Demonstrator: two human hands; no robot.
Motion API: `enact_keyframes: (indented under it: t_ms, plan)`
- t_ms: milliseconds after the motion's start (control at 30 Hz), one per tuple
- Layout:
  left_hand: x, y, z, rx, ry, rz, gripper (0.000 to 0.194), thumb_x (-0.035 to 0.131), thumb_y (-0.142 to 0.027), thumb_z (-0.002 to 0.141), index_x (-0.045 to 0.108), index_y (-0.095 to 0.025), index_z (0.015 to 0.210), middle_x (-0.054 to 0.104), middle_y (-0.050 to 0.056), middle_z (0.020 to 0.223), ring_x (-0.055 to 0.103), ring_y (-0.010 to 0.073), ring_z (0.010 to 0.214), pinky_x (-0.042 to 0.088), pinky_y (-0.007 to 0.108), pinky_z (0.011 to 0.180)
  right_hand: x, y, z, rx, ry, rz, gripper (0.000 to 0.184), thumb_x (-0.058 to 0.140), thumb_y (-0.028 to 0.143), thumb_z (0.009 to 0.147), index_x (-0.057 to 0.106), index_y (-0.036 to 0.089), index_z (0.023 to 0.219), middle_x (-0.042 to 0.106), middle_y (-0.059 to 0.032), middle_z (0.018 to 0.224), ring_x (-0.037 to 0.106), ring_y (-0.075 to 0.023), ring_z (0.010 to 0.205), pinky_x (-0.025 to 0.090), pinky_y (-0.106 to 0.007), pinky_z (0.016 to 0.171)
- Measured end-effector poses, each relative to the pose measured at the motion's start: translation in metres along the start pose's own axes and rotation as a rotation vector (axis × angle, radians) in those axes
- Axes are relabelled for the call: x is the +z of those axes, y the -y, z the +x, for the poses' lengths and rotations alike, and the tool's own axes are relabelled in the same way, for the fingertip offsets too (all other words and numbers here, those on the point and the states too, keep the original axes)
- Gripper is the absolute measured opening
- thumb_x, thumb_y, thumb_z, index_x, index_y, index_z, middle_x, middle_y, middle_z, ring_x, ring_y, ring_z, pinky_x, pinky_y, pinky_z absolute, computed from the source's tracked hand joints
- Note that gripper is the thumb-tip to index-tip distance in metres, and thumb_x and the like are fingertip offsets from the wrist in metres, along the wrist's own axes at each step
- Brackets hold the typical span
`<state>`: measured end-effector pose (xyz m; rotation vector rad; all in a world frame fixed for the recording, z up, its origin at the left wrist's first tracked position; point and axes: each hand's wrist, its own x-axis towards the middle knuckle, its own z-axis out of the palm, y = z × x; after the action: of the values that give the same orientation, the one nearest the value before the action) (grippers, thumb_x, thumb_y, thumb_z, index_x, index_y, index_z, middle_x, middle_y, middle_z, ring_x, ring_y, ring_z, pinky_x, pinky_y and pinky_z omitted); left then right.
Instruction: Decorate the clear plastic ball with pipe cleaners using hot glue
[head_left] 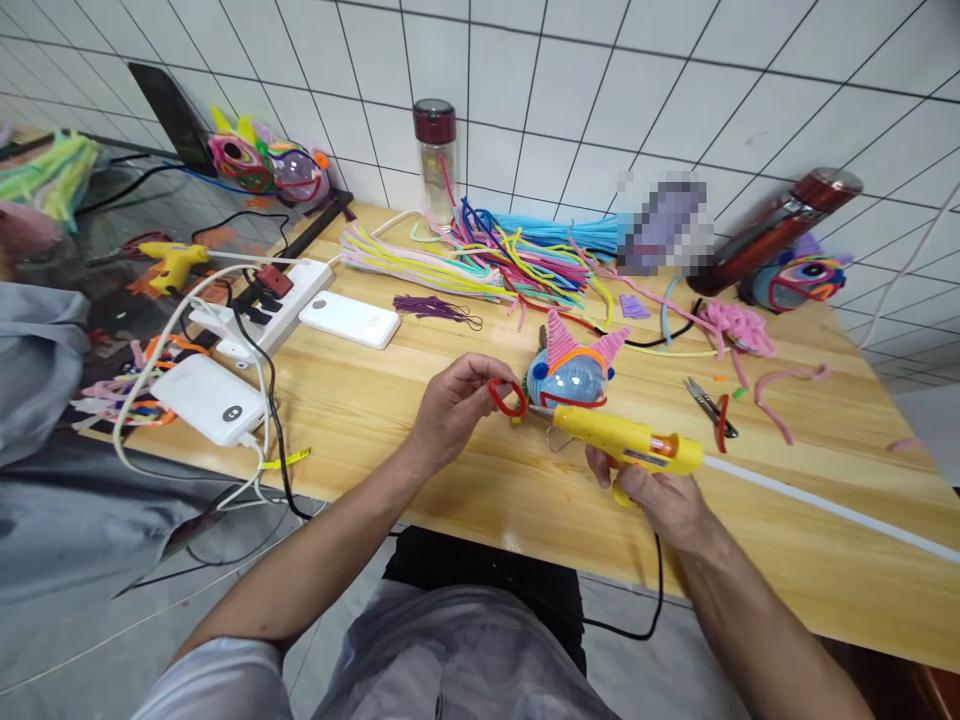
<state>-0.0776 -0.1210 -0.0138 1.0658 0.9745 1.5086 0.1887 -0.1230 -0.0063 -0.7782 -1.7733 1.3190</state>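
Between thumb and fingers, my left hand (459, 410) pinches a red pipe cleaner (508, 398) bent into a loop. My right hand (660, 497) grips a yellow hot glue gun (630, 438) by its handle, and a long white glue stick (817, 505) sticks out of its back. The gun's nozzle points left, at or very close to the red loop; whether they touch I cannot tell. Just behind the gun sits a clear ball figure (574, 378) with pink striped ears, an orange band and blue side pieces. Scissors (709, 405) lie to the right beside a short curved red piece.
Bundles of coloured pipe cleaners (480, 255) lie along the back near a lidded bottle (436, 160). A red thermos (780, 230) leans by another figure. White power banks (210, 398), a power strip (277, 300) and cables crowd the left, near a second glue gun (176, 262).
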Motion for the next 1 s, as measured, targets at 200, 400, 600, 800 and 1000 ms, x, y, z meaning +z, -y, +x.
enact_keyframes:
  t_ms: [200,400,600,800,1000]
  plan:
    - [-0.001,0.004,0.001,-0.025,-0.005,-0.012,0.033,0.093,-0.048,0.079,0.077,-0.021,0.087,0.075,0.003,0.084,0.058,0.0113,0.064,0.045,0.024,0.057,-0.002,-0.004,-0.001,0.049,-0.006,-0.016,0.049,0.070,0.067,0.097,0.073,0.019,0.090,0.065,-0.0042,0.072,0.055,-0.0172,0.059,0.050,-0.031,0.054]
    - [0.000,0.002,0.000,-0.050,0.013,-0.013,0.030,0.090,-0.045,0.080,0.077,-0.020,0.088,0.075,0.003,0.082,0.058,0.0116,0.064,0.046,0.024,0.057,0.000,-0.006,-0.003,0.056,0.007,-0.019,0.050,0.069,0.068,0.097,0.072,0.020,0.086,0.062,-0.0036,0.070,0.055,-0.0181,0.060,0.049,-0.032,0.054]
    - [0.002,-0.003,0.000,-0.055,0.021,-0.031,0.032,0.093,-0.045,0.076,0.076,-0.019,0.085,0.073,0.002,0.076,0.056,0.0110,0.062,0.045,0.022,0.056,-0.001,-0.010,-0.006,0.048,0.023,-0.004,0.045,0.069,0.063,0.099,0.071,0.020,0.088,0.062,-0.0035,0.073,0.055,-0.0178,0.062,0.047,-0.032,0.055]
    - [0.002,-0.006,0.000,-0.067,0.011,-0.034,0.033,0.093,-0.046,0.076,0.075,-0.019,0.084,0.074,0.003,0.078,0.056,0.0110,0.062,0.045,0.023,0.056,-0.001,-0.009,-0.006,0.053,0.028,-0.032,0.047,0.067,0.066,0.100,0.068,0.020,0.085,0.060,-0.0032,0.072,0.052,-0.0178,0.061,0.046,-0.033,0.056]
    - [0.001,-0.004,0.000,-0.062,0.018,-0.038,0.032,0.093,-0.046,0.076,0.076,-0.020,0.084,0.073,0.002,0.078,0.055,0.0109,0.062,0.045,0.023,0.056,-0.001,-0.009,-0.006,0.019,0.032,-0.052,0.044,0.067,0.062,0.101,0.070,0.021,0.088,0.061,-0.0027,0.071,0.054,-0.0181,0.062,0.046,-0.032,0.056]
